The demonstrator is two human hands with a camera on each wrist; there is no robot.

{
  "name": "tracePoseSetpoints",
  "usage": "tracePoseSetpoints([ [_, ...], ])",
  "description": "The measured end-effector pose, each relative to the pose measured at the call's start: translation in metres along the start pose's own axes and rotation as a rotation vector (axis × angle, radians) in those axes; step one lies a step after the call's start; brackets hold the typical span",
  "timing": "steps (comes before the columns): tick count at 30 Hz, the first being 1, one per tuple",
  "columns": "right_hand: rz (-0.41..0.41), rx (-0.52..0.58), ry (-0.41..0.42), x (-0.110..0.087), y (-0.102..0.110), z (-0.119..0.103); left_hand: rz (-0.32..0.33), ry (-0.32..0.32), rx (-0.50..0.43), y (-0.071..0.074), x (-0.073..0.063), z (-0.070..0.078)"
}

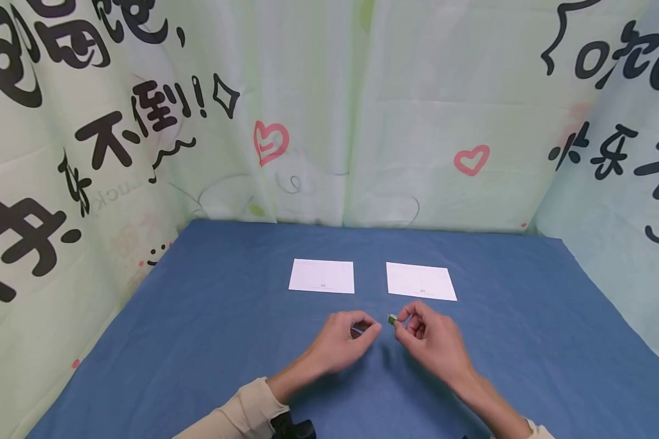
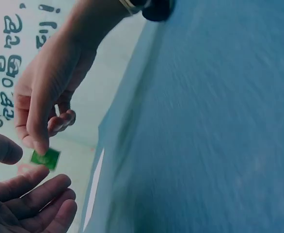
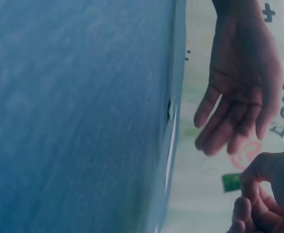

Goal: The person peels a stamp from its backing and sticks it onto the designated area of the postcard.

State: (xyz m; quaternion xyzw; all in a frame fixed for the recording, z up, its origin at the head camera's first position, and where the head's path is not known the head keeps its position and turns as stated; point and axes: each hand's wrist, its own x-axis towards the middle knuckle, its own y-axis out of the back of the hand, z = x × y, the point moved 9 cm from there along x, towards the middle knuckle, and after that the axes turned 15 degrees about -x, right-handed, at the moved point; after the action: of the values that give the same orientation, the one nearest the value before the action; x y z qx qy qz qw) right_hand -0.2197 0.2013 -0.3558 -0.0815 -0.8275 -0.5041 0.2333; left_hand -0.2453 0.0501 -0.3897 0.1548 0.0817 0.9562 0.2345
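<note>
1. A small, curtained-off table space is shown; whether it is housed in a home, an office or a lab cannot be told.
2. It is closed in at the back and on both sides by pale green-white curtains [image 1: 417,79], and the room beyond is hidden.
3. The curtains are printed with bold black lettering [image 1: 107,139] and pinkish-red hearts [image 1: 471,160] (a playful, homely pattern).
4. The table [image 1: 159,341] is covered with plain blue cloth [image 1: 505,299].
5. In both wrist views, the printed curtains are seen past the table's edge.

Green piece [image 3: 231,183] in the right grip [image 3: 280,175], near the empty left grip [image 3: 244,80].
</note>
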Motion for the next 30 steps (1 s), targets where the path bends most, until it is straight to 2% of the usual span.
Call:
tracePoseSetpoints([
  [5, 0.146, -0.075, 0.114, -0.005, 0.014, -0.017, -0.005, -0.013, -0.089, -0.006, -0.001, 0.009],
  [12, 0.264, -0.186, 0.236, -0.011, 0.024, -0.035, 0.016, -0.043, -0.156, -0.008, -0.001, 0.02],
  [21, 0.325, -0.274, 0.328, -0.017, 0.029, -0.048, 0.061, -0.064, -0.162, -0.005, -0.003, 0.022],
  [30, 0.358, -0.267, 0.373, -0.021, 0.031, -0.054, 0.119, -0.082, -0.14, 0.0, -0.004, 0.025],
])
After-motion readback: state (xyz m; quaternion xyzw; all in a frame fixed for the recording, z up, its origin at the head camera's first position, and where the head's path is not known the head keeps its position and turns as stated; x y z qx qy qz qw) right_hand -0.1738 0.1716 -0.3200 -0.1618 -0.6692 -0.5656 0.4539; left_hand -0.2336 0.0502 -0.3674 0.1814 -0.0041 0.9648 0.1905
